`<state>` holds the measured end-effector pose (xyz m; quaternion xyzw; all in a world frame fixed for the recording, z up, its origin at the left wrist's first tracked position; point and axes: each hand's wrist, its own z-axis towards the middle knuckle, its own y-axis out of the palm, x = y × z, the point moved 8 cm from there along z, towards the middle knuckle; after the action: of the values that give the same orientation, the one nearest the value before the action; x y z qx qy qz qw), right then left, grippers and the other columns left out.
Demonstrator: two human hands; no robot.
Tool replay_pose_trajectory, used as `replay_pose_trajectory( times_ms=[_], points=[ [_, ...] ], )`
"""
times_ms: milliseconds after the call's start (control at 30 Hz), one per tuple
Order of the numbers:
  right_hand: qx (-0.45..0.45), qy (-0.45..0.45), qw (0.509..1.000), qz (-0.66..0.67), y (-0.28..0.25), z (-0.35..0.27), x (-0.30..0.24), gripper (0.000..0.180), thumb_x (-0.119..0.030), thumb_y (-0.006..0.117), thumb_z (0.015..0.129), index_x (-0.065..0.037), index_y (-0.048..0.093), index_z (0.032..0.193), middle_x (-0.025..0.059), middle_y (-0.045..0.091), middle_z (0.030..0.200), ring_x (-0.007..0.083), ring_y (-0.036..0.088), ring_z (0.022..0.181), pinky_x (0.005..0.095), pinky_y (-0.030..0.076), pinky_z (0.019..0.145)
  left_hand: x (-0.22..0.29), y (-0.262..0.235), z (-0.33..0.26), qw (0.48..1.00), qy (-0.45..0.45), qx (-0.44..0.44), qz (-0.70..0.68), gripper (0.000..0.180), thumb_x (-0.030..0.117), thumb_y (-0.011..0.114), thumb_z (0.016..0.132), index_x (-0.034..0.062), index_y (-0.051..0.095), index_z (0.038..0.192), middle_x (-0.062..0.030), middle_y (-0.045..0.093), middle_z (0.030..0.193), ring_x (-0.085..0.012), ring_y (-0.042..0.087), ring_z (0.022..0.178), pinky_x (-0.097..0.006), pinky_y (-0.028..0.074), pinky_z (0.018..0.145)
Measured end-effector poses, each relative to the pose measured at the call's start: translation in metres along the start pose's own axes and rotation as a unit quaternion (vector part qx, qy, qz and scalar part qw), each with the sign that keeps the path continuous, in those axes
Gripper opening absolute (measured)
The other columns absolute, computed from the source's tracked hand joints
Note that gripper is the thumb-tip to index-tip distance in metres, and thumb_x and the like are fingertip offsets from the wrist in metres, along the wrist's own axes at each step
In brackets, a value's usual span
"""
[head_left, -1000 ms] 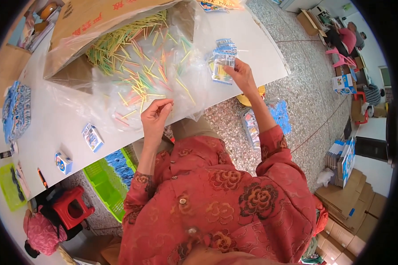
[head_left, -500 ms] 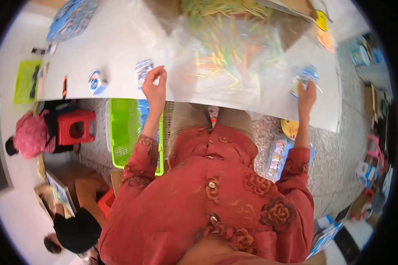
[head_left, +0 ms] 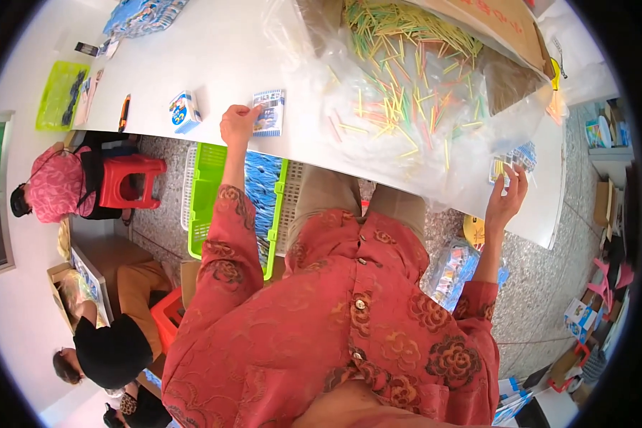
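Note:
My left hand is closed, its thumb and fingers pinched at the left edge of a flat blue-and-white printed packet lying on the table. My right hand reaches to the table's right end, with bent fingertips closed on the lower edge of a small blue-and-white packet. Yellow strips show at those fingertips; I cannot tell whether they lie in or on the packet. More blue-printed packets lie just beyond. Between the hands, many thin coloured sticks spill over clear plastic sheeting from a large cardboard box.
Left on the white table are a blue-and-white carton, an orange-black cutter and a green tray. Below its edge stands a green basket of blue packets. People sit at the left near a red stool.
The whole view has shifted, so the table contents appear farther right. My left hand has gone from the packet's right side to its left edge. My right hand stays by the right-hand packets.

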<state>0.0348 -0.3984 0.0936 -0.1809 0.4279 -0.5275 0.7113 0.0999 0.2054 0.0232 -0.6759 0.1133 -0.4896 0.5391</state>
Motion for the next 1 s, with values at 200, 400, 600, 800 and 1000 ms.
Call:
replay_pose_trajectory(
  times_ms=[200,400,600,800,1000],
  points=[
    [0.008,-0.065,0.996,0.060,0.001,0.009,-0.039,0.023,0.004,0.055,0.082,-0.006,0.063,0.100,0.0101,0.057,0.112,0.0252,0.054,0.104,0.0329,0.046,0.081,0.005,-0.003,0.001,0.999,-0.033,-0.034,-0.001,0.041,0.044,0.076,0.063,0.0076,0.069,0.082,-0.0066,0.068,0.078,-0.0215,0.065,0.074,-0.033,0.051,0.068],
    [-0.017,-0.077,0.992,0.096,0.007,0.012,-0.072,0.021,0.009,0.053,0.081,-0.004,0.063,0.094,0.0102,0.060,0.103,0.0245,0.057,0.098,0.0325,0.047,0.080,0.004,0.005,0.004,0.999,-0.012,-0.041,0.021,0.039,0.043,0.077,0.062,0.0088,0.069,0.079,-0.0067,0.068,0.077,-0.0218,0.064,0.074,-0.034,0.050,0.067],
    [-0.061,-0.087,0.984,0.142,0.018,0.009,-0.098,0.024,0.012,0.050,0.080,-0.003,0.063,0.093,0.0112,0.061,0.099,0.0244,0.059,0.093,0.0311,0.046,0.080,-0.002,0.005,0.005,0.999,0.009,-0.007,-0.045,0.034,0.037,0.078,0.063,0.0065,0.068,0.075,-0.0058,0.067,0.070,-0.0204,0.064,0.065,-0.033,0.050,0.061],
    [-0.100,-0.089,0.973,0.190,0.034,-0.002,-0.119,0.025,0.013,0.050,0.077,-0.002,0.063,0.092,0.0117,0.062,0.094,0.0245,0.060,0.089,0.0310,0.047,0.077,0.005,-0.002,0.002,0.994,0.029,0.016,-0.101,0.025,0.029,0.075,0.067,0.0062,0.069,0.075,-0.0066,0.067,0.069,-0.0213,0.063,0.061,-0.033,0.049,0.058],
    [-0.141,-0.115,0.953,0.242,0.051,-0.013,-0.149,0.026,0.014,0.050,0.073,-0.001,0.063,0.090,0.0120,0.062,0.091,0.0255,0.061,0.085,0.0314,0.048,0.073,0.021,-0.020,-0.005,0.987,0.128,0.090,-0.039,0.016,0.023,0.070,0.074,0.0078,0.070,0.080,-0.0091,0.067,0.072,-0.0253,0.063,0.063,-0.035,0.048,0.060]
  ],
)
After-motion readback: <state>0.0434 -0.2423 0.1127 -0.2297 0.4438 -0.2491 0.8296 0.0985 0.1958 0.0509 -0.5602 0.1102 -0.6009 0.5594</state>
